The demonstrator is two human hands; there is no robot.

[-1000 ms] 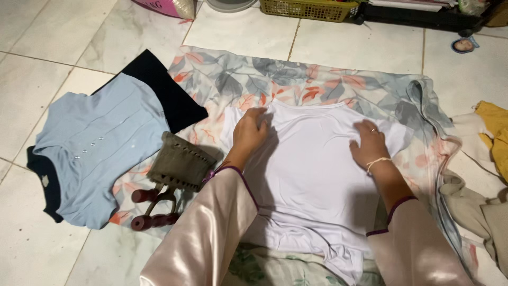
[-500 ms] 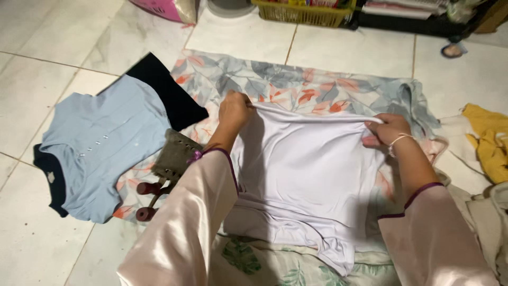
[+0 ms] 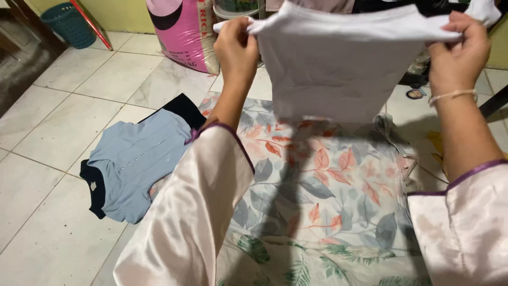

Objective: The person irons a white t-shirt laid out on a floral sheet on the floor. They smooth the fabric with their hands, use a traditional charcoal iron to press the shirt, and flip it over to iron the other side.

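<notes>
A white garment (image 3: 338, 63) is held up in the upper middle of the frame, stretched flat between both hands and hanging clear of the floral sheet (image 3: 328, 196) spread on the floor below. It appears folded over once, since only a short panel hangs down; as a judgement, the folding is part done, with the further folds and the laying aside not yet made. A light blue top (image 3: 132, 159) with dark trim lies flat on the tiled floor (image 3: 47, 132) at the left of the frame, seemingly already laid out or finished.

The left hand (image 3: 236, 47) is raised at upper centre-left, closed in a pinch on the garment's upper left corner, the forearm rising steeply out of a pale satin sleeve (image 3: 196, 212). The right hand (image 3: 459, 50) is raised at the upper right, fingers curled shut over the upper right corner, a thin bracelet seen at the wrist. Both arms are lifted to roughly the same height, well apart, so the top edge is kept taut.

A pink sack (image 3: 182, 32) stands at the top of the frame and a blue-green basket (image 3: 69, 24) in the upper left corner
</notes>
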